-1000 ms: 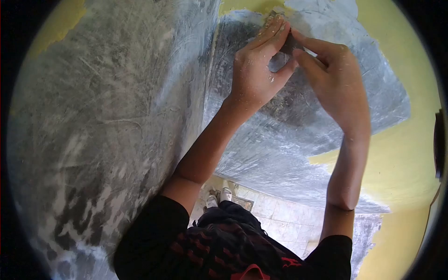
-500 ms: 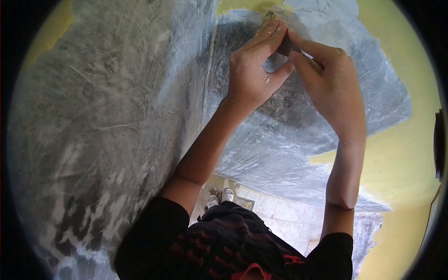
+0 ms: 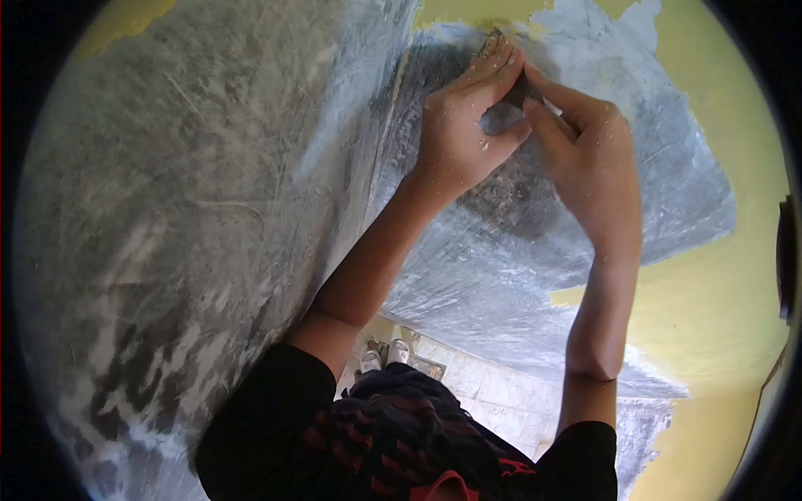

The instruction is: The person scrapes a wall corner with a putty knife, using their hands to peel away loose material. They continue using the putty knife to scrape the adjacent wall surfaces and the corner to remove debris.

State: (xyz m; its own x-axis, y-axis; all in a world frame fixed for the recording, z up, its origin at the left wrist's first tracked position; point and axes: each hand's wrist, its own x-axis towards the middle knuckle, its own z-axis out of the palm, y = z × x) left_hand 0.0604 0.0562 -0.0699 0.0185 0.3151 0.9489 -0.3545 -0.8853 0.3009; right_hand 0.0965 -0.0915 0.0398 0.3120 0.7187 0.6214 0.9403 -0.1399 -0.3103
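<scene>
Both hands are raised against a grey scraped wall [image 3: 668,175], near the ragged edge of its yellow paint. Between them is a small dark flat scraper [image 3: 520,90], mostly covered by fingers. My left hand [image 3: 468,125] presses its fingers together on the scraper's upper edge, thumb stretched toward the other hand; pale flakes stick to its skin. My right hand [image 3: 589,150] pinches the scraper's right side between thumb and fingers. The fingertips of the two hands nearly meet.
A second grey wall [image 3: 184,200] meets this one in a corner at the left. Yellow paint [image 3: 702,309] covers the right side. Below are pale floor tiles [image 3: 501,401] and my feet in light footwear [image 3: 398,351]. A dark object [image 3: 785,259] is at the right edge.
Both hands, still on the scraper, appear slightly lower and the left one a little further right. The view has shifted slightly, and the right forearm sits further left.
</scene>
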